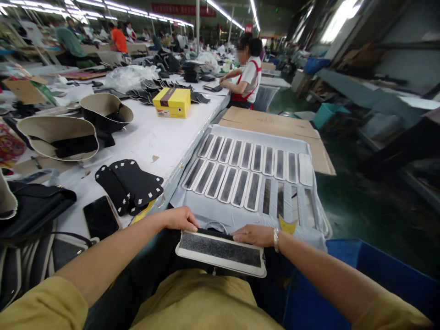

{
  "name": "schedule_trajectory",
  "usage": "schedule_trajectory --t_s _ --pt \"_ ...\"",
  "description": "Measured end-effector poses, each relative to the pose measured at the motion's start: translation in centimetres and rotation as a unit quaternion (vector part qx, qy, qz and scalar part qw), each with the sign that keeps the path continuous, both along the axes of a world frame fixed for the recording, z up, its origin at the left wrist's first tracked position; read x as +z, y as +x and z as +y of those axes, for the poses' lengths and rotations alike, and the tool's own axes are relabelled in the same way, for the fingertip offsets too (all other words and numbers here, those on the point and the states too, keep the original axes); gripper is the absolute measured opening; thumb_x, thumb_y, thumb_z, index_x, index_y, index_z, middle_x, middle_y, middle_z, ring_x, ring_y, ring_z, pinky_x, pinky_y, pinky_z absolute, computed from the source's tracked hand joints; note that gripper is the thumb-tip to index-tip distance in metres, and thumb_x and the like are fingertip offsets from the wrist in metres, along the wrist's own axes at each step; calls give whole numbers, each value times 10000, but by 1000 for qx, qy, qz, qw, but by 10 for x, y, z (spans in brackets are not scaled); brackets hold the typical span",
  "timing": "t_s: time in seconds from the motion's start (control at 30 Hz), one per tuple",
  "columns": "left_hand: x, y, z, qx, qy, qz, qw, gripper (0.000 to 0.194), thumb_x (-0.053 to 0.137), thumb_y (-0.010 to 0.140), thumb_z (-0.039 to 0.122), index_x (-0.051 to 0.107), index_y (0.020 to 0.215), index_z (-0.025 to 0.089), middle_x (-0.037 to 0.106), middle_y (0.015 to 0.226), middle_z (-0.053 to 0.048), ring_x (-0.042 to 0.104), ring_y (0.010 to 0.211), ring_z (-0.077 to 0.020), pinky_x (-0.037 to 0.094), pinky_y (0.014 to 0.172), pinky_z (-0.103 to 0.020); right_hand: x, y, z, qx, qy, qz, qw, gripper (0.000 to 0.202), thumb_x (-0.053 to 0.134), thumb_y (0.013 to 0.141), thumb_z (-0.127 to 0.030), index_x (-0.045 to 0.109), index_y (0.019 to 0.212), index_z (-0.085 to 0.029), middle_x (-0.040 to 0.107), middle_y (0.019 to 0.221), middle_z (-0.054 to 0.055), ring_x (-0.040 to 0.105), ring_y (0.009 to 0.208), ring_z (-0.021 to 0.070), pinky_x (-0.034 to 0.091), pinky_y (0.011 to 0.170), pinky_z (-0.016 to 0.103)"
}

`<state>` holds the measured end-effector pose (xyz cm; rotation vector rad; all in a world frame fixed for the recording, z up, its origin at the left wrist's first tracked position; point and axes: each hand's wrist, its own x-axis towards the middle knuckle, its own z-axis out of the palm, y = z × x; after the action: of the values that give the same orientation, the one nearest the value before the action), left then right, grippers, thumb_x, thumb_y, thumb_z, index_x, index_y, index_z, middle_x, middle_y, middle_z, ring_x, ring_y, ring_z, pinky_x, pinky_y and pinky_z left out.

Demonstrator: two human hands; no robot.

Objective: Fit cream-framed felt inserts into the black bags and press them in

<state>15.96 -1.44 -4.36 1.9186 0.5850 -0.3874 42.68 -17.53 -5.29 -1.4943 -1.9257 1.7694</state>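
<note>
Close to my body, a cream-edged panel with a dark grey strip (220,251) lies level between my hands. My left hand (181,218) pinches its far edge near the left end, where a black band runs along. On the right part of that same edge, my right hand (252,234) has its fingers pressed together over the band. Beyond them, two rows of similar pale-rimmed dark panels (231,182) lie on a grey cloth-covered board (299,143). A yellow tab (287,225) stands at the board's near edge.
On the white table (144,133) at left are black perforated pieces (132,183), a phone (101,216), a yellow box (172,102) and open cream-lined bags (62,130). A blue bin (364,284) is at lower right. Another person (249,78) works farther along the table.
</note>
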Motion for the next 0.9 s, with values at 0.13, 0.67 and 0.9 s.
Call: schedule_trajectory --t_s 0.13,0.67,0.9 --pt "15 4 -10 -54 120 9 991 362 580 712 241 679 1053 170 694 1032 -33 624 937 -207 447 823 -237 7 17 -14 -35 27 -51 998 542 427 851 -553 566 1228 -189 587 1221 46 534 1111 233 355 1016 343" --pt "-8 39 -164 -67 380 -254 887 157 501 883 237 655 878 211 662 959 -11 521 859 -181 384 762 -331 -6 -49 -154 -288 433 -216 827 181 502 890 -268 666 901 -194 572 830 41 527 762 142 437 719 270" --pt "-9 40 -170 -57 405 -231 883 137 532 863 214 664 825 225 657 979 6 513 887 -178 371 764 -329 -7 -53 -154 -258 453 -277 807 205 471 907 -244 653 831 -190 561 796 29 495 758 145 366 715 288"
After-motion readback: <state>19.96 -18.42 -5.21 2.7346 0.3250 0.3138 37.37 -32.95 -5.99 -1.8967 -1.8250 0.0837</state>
